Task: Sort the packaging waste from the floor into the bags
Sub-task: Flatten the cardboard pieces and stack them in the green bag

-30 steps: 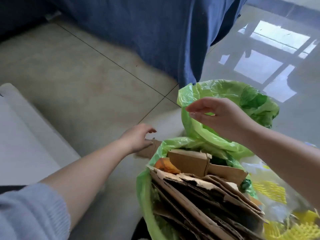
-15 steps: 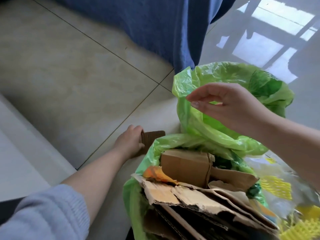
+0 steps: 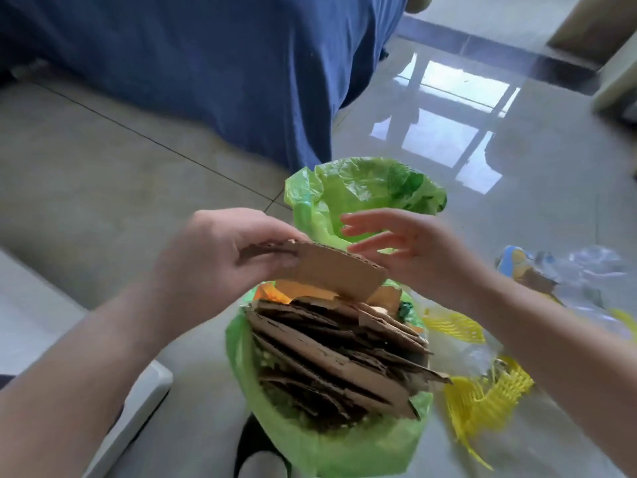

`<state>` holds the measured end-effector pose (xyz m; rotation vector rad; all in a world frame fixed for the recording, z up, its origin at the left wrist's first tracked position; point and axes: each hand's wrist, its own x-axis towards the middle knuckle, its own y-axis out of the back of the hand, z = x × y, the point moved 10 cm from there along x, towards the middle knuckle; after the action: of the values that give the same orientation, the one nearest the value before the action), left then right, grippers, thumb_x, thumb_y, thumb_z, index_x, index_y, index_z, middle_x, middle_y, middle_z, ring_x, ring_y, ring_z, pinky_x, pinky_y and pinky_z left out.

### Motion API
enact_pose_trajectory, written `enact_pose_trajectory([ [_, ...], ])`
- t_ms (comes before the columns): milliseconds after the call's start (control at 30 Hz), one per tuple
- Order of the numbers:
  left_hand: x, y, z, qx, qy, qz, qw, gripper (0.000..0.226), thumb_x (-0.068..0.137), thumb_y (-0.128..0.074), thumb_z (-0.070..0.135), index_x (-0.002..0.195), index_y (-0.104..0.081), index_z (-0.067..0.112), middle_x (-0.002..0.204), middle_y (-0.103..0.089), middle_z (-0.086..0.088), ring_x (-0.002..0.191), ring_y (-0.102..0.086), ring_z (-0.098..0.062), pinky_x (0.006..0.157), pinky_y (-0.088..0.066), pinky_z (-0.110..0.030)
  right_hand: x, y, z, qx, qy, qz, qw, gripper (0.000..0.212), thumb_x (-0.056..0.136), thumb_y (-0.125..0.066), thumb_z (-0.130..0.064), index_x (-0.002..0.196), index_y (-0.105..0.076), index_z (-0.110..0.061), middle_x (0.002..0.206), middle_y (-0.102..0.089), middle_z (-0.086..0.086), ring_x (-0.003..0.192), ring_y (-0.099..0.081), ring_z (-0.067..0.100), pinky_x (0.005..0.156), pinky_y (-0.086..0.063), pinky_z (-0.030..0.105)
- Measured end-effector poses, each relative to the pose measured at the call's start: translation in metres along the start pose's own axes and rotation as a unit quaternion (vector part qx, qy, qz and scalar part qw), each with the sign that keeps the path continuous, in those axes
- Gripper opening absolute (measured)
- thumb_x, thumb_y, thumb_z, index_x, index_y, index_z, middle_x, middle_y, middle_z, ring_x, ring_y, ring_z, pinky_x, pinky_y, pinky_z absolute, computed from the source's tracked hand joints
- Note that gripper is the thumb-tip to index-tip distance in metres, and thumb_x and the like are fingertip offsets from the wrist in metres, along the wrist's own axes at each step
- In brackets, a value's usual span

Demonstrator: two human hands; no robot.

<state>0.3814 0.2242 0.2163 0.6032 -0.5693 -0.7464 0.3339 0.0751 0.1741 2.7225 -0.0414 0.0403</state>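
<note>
item: cardboard scrap (image 3: pixel 331 270), lifted off the floor since a second ago, now gripped by left hand (image 3: pixel 220 257) above cardboard-filled green bag (image 3: pixel 331 443); right hand (image 3: pixel 410 250) open, empty; deposit likely next.

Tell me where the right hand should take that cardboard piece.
Grip the free right end of the cardboard piece, coming from the right. The left hand pinches its left end, and the right hand hovers open beside the exposed edge.
</note>
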Motion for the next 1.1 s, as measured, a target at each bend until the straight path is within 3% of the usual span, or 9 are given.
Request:
enact_pose_trajectory([
  [133,0.004,-0.021,0.007,0.091,-0.037,-0.055,0.994,0.030,0.078,-0.056,0.044,0.095,-0.073,0.026,0.080,-0.069,0.010,0.070,-0.062,-0.006,0.063,-0.051,-0.029,-0.019,-0.005,-0.007,-0.137,0.009,0.015,0.990,0.024,0.082,-0.066,-0.016,0.087,-0.070,-0.039,0.073,-0.067,-0.025,0.071,-0.065,0.003,0.065,-0.049,0.018],
  [233,0.010,-0.025,0.001,0.144,-0.024,-0.049,0.988,0.029,0.078,-0.056,0.039,0.097,-0.073,0.024,0.083,-0.070,0.006,0.075,-0.064,-0.016,0.066,-0.053,-0.036,-0.031,-0.003,0.001,-0.027,-0.029,0.026,0.999,0.014,0.080,-0.058,-0.045,0.084,-0.072,-0.042,0.079,-0.072,-0.006,0.071,-0.065,0.015,0.067,-0.055,0.025],
  [300,0.013,-0.031,-0.003,0.164,-0.013,-0.055,0.985,0.029,0.077,-0.055,0.037,0.097,-0.073,0.025,0.085,-0.069,0.005,0.080,-0.064,-0.019,0.069,-0.053,-0.036,-0.036,-0.004,0.005,-0.016,-0.041,0.013,0.999,0.011,0.078,-0.063,-0.046,0.085,-0.071,-0.043,0.076,-0.072,-0.013,0.069,-0.064,0.004,0.066,-0.054,0.021],
  [400,0.014,-0.044,-0.009,0.146,-0.011,-0.095,0.985,0.021,0.083,-0.064,0.027,0.103,-0.072,0.026,0.091,-0.067,0.006,0.084,-0.063,-0.013,0.076,-0.051,-0.030,-0.038,0.002,0.004,-0.154,-0.021,0.025,0.988,0.019,0.081,-0.069,-0.021,0.091,-0.072,-0.036,0.072,-0.069,-0.019,0.067,-0.062,-0.002,0.065,-0.050,0.014],
  [500,0.010,-0.046,-0.016,0.088,-0.008,-0.128,0.988,0.027,0.086,-0.064,0.023,0.112,-0.068,0.030,0.094,-0.061,0.012,0.080,-0.056,0.001,0.073,-0.039,-0.008,-0.033,0.009,-0.019,-0.304,0.055,0.068,0.949,0.017,0.083,-0.063,-0.019,0.094,-0.074,-0.025,0.079,-0.074,-0.007,0.067,-0.066,0.007,0.065,-0.054,0.027],
  [567,0.009,-0.040,-0.013,0.103,-0.030,-0.124,0.986,0.030,0.085,-0.056,0.035,0.112,-0.068,0.030,0.089,-0.060,0.011,0.077,-0.055,-0.004,0.069,-0.042,-0.013,-0.033,0.009,-0.039,-0.357,0.114,0.084,0.923,0.018,0.082,-0.060,-0.021,0.093,-0.074,-0.022,0.082,-0.074,-0.006,0.069,-0.068,0.013,0.062,-0.055,0.027],
  [733,0.014,-0.021,0.005,0.154,-0.081,-0.076,0.982,0.033,0.078,-0.050,0.045,0.094,-0.073,0.029,0.080,-0.063,0.014,0.065,-0.059,-0.008,0.058,-0.049,-0.028,-0.027,0.020,-0.054,-0.366,0.163,0.096,0.911,0.016,0.085,-0.059,-0.021,0.093,-0.073,-0.023,0.085,-0.074,-0.006,0.072,-0.070,0.016,0.064,-0.056,0.029],
  [933,0.007,-0.081,-0.026,0.246,-0.009,-0.250,0.936,0.021,0.091,-0.053,0.031,0.102,-0.068,0.040,0.103,-0.062,0.018,0.098,-0.059,-0.007,0.079,-0.046,-0.025,-0.025,-0.007,-0.006,-0.416,0.117,-0.018,0.901,0.021,0.087,-0.049,-0.031,0.088,-0.069,-0.026,0.073,-0.071,-0.006,0.061,-0.066,0.023,0.048,-0.053,0.034],
  [1100,0.015,-0.083,-0.034,0.070,0.078,-0.258,0.960,0.022,0.084,-0.064,0.031,0.102,-0.066,0.045,0.079,-0.063,0.029,0.081,-0.062,0.009,0.074,-0.046,-0.008,-0.019,-0.003,0.006,-0.416,0.101,-0.017,0.904,0.015,0.082,-0.054,-0.030,0.085,-0.068,-0.026,0.064,-0.069,-0.002,0.057,-0.064,0.026,0.048,-0.052,0.036],
])
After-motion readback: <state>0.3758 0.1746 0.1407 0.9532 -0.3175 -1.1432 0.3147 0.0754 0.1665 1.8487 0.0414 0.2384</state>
